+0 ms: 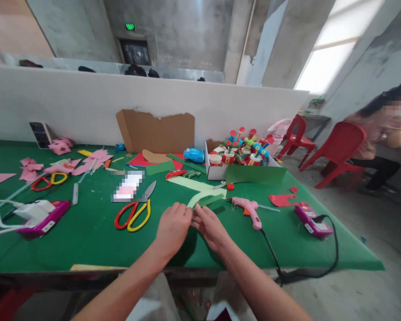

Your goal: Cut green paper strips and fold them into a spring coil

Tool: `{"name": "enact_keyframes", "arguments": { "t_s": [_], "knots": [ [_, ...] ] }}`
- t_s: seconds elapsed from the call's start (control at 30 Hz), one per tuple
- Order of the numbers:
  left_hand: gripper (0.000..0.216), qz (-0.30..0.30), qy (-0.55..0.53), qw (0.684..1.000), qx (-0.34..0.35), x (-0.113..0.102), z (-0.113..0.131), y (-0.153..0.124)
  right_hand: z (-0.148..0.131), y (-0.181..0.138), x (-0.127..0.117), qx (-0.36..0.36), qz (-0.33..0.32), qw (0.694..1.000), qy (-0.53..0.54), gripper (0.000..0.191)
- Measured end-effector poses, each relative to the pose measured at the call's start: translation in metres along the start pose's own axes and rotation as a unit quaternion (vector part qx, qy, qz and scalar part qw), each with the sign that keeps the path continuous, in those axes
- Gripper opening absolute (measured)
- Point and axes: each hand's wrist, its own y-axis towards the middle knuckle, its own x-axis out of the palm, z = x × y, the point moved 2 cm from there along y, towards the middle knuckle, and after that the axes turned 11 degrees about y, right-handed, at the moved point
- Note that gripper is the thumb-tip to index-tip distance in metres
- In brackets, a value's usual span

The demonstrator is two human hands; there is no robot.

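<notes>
Both my hands meet over the near middle of the green table. Between my left hand and my right hand is a light green paper strip, bent into a curve that rises away from the fingers. My fingers are closed on its near end, and the exact pinch is partly hidden. To the left lie scissors with one red and one yellow handle. On the right rests a pink hot glue gun, its nozzle pointing toward the strip. Beyond the strip lies a flat pale green paper piece.
A white box of colourful spring figures stands at the back. Purple power strips sit at both sides, with cords. Pink paper scraps, another pair of scissors and brown cardboard are farther off. A person sits at right.
</notes>
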Motion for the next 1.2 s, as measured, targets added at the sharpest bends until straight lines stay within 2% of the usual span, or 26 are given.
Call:
{"name": "enact_keyframes", "arguments": {
  "t_s": [0.07, 0.13, 0.17, 0.2, 0.27, 0.33, 0.4, 0.43, 0.5, 0.53, 0.6, 0.67, 0.77, 0.97, 1.2],
  "knots": [
    [0.018, -0.006, -0.031, 0.999, 0.026, -0.005, 0.006, 0.017, -0.008, 0.035, 0.010, -0.006, 0.053, 0.997, 0.059, 0.032],
    [0.013, -0.020, -0.117, 0.992, 0.031, -0.005, -0.005, 0.038, -0.019, 0.065, 0.012, -0.037, 0.107, 0.989, 0.094, 0.027],
    [0.014, -0.025, -0.179, 0.984, 0.012, -0.003, -0.017, 0.051, -0.024, 0.077, 0.011, -0.044, 0.110, 0.989, 0.093, 0.025],
    [0.020, -0.027, -0.249, 0.967, -0.037, 0.000, -0.032, 0.063, -0.027, 0.087, 0.009, -0.036, 0.096, 0.991, 0.084, 0.025],
    [0.030, -0.007, -0.367, 0.915, -0.168, 0.011, -0.064, 0.085, -0.026, 0.098, 0.005, 0.011, 0.030, 0.998, 0.054, 0.028],
    [0.036, -0.018, -0.496, 0.826, -0.268, 0.029, -0.085, 0.099, -0.020, 0.100, 0.001, 0.027, -0.030, 0.999, 0.036, 0.031],
    [0.047, -0.036, -0.611, 0.736, -0.290, 0.048, -0.088, 0.103, -0.011, 0.097, -0.002, 0.029, -0.065, 0.997, 0.015, 0.036],
    [0.050, -0.042, -0.649, 0.704, -0.285, 0.056, -0.084, 0.102, -0.008, 0.096, -0.003, 0.030, -0.075, 0.997, 0.008, 0.038],
    [0.051, -0.045, -0.702, 0.658, -0.269, 0.068, -0.073, 0.097, -0.004, 0.093, -0.003, 0.044, -0.096, 0.994, -0.006, 0.040],
    [0.049, -0.046, -0.716, 0.647, -0.257, 0.070, -0.067, 0.094, -0.003, 0.092, -0.003, 0.049, -0.102, 0.994, -0.012, 0.041],
    [0.043, -0.038, -0.721, 0.650, -0.239, 0.070, -0.060, 0.091, -0.004, 0.092, -0.002, 0.062, -0.109, 0.992, -0.026, 0.043],
    [0.038, -0.031, -0.706, 0.669, -0.232, 0.068, -0.058, 0.091, -0.006, 0.093, -0.002, 0.080, -0.116, 0.989, -0.040, 0.044],
    [0.039, -0.031, -0.695, 0.678, -0.240, 0.067, -0.059, 0.093, -0.007, 0.094, -0.003, 0.087, -0.119, 0.988, -0.048, 0.044],
    [0.041, -0.084, -0.688, 0.684, -0.228, 0.076, -0.056, 0.091, -0.005, 0.092, -0.003, 0.082, -0.134, 0.986, -0.053, 0.041],
    [0.030, 0.005, -0.599, 0.760, -0.251, 0.075, -0.062, 0.091, -0.002, 0.091, -0.004, 0.127, -0.150, 0.977, -0.087, 0.044]
  ]
}}
